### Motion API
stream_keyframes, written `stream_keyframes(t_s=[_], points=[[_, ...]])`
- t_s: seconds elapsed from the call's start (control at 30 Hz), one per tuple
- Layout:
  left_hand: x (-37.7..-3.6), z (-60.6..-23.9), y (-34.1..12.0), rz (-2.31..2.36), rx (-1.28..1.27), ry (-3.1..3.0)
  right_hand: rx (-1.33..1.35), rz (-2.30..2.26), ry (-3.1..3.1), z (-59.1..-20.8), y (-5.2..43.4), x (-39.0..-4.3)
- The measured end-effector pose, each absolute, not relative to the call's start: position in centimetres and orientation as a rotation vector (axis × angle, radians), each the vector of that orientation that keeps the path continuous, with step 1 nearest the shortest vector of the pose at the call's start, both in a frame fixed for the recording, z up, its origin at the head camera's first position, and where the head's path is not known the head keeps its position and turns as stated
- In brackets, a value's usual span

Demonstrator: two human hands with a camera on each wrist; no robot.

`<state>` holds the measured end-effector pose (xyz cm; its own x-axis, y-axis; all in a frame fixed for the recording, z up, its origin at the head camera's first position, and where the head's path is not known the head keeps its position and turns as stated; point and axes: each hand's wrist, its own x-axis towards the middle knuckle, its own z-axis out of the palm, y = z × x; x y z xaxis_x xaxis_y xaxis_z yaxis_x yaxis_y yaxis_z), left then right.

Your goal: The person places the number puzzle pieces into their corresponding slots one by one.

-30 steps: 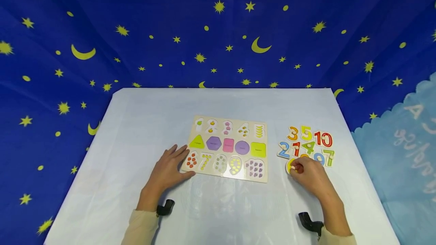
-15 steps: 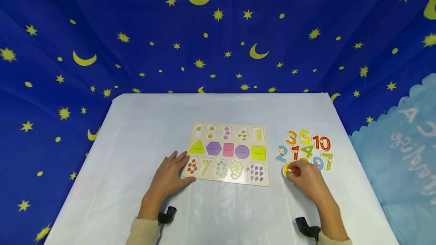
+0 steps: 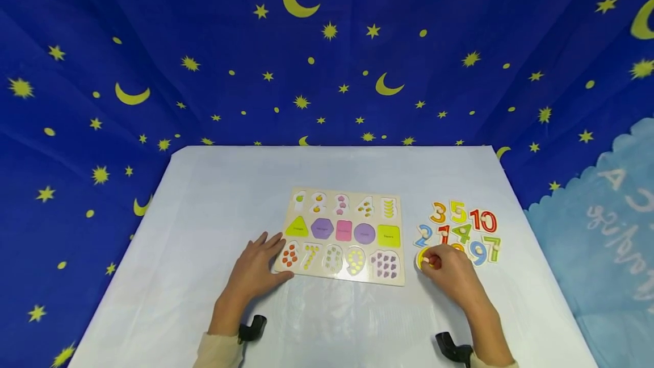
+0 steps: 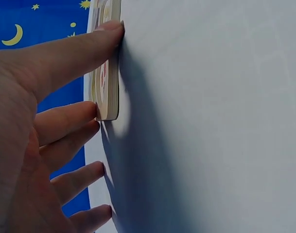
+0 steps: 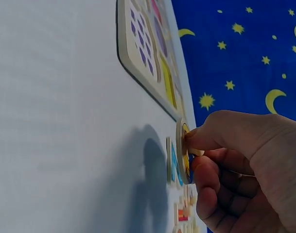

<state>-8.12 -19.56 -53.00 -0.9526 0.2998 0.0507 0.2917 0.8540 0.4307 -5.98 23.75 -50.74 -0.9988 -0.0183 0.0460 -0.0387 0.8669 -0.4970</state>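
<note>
Pinching the small knob of a round yellow puzzle piece [image 3: 424, 258], my right hand [image 3: 452, 277] has thumb and forefinger curled onto it while the other fingers [image 5: 213, 204] fold loosely underneath. In the right wrist view the piece stands tilted up on edge, its near rim lifted off the desk [image 3: 337, 322], just beside a blue number piece [image 3: 422, 234] and at the near left corner of the loose cluster of number pieces [image 3: 462, 226].

To the left of that piece, across a narrow strip of bare desk, lies the wooden puzzle board [image 3: 343, 235], its long side running left to right in front of me. The board's near right corner is the part closest to the yellow piece, so my right hand is by far the nearer one to it.

My left hand [image 3: 255, 268] rests flat at the board's near left corner, fingers [image 4: 72, 51] straight and slightly spread, the thumb tip and one fingertip touching the board's edge, gripping nothing. It sits well apart from the yellow piece, with the whole board between them
</note>
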Motion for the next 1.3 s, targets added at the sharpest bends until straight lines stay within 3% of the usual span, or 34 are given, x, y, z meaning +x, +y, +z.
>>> stream_keyframes(t_s=[1.3], points=[[-7.8, -53.3, -19.4, 0.801, 0.375, 2.952, 0.313, 0.833, -2.973, -50.5, 16.7, -7.8]])
